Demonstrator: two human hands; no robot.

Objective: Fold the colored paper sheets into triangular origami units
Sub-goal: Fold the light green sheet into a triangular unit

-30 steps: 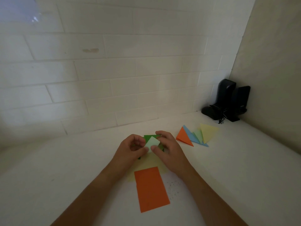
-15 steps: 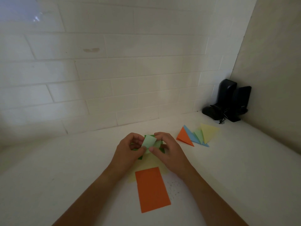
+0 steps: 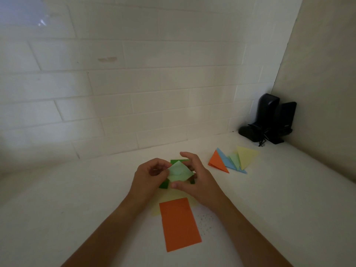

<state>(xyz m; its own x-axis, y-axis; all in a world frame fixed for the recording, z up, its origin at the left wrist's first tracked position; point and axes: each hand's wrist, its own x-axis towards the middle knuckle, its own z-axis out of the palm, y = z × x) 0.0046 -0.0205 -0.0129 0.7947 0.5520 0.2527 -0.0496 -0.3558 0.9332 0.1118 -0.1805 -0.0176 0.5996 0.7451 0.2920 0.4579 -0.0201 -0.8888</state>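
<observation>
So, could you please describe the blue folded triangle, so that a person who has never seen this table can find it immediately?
Start at the black speakers in the far right corner of the white table. In front of them lies a fan of four overlapping folded triangles. The blue folded triangle is second from the left, partly under the orange one, and the only blue paper there.

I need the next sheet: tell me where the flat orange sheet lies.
In the head view, the orange sheet lies flat on the white table, between the forearms, nearer than the hands, overlapping a pale yellow sheet.
</observation>
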